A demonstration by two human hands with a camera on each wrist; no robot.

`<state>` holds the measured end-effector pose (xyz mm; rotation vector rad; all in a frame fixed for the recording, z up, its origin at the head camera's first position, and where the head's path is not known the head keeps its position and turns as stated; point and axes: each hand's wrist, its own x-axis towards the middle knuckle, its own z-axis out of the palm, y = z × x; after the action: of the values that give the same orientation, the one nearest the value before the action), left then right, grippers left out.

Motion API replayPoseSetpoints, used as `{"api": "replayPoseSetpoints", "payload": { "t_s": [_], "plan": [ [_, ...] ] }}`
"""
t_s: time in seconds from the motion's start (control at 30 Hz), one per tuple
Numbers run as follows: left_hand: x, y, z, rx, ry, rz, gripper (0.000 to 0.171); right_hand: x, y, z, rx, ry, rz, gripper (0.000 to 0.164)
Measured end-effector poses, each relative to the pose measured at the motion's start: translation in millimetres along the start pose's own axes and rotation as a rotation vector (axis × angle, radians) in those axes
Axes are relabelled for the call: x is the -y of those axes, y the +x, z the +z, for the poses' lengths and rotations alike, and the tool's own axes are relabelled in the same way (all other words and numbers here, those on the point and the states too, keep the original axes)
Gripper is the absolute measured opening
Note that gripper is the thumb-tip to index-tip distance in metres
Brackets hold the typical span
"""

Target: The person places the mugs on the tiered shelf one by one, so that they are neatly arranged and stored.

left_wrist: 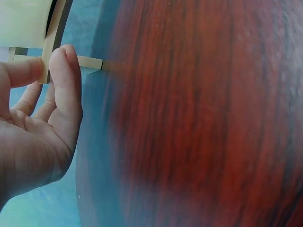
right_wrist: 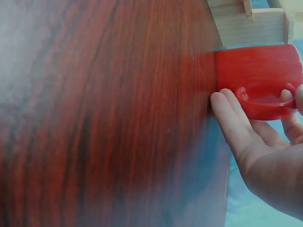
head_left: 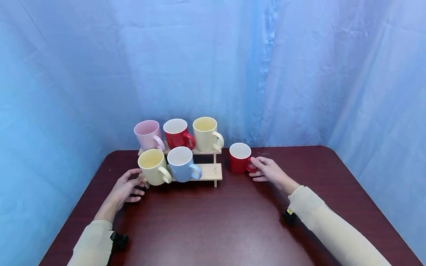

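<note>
On the right of the table, a red mug (head_left: pixel 239 162) with a white inside stands upright. My right hand (head_left: pixel 267 171) grips its handle, a fingertip showing through the loop in the right wrist view (right_wrist: pixel 267 146). A two-step wooden rack (head_left: pixel 209 171) stands to the left of that mug. My left hand (head_left: pixel 128 188) holds the left end of its lower step between thumb and finger, beside a yellow mug (head_left: pixel 151 170). Close up in the left wrist view, the thumb (left_wrist: pixel 23 72) meets the board's edge (left_wrist: pixel 54 38).
A light blue mug (head_left: pixel 179 166) shares the lower step with the yellow one. Along the upper step are a pink mug (head_left: pixel 146 136), another red mug (head_left: pixel 173 138) and a second yellow mug (head_left: pixel 203 136). Blue curtains (head_left: pixel 213 55) hang behind the dark wooden table (head_left: pixel 213 229).
</note>
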<state>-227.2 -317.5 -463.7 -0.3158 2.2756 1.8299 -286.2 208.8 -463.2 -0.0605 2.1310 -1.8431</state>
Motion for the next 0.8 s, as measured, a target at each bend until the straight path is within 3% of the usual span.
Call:
{"api": "replayPoseSetpoints", "payload": {
  "t_s": [0.43,0.8],
  "plan": [
    [7.8,0.4,-1.4,0.004,0.024,-0.015,0.059,3.7,-6.3,1.0,0.042,-0.096,0.055,0.065],
    [3.9,2.0,-0.9,0.009,0.019,-0.011,0.058,7.1,-3.0,2.0,0.029,-0.124,0.039,0.061]
  ]
}}
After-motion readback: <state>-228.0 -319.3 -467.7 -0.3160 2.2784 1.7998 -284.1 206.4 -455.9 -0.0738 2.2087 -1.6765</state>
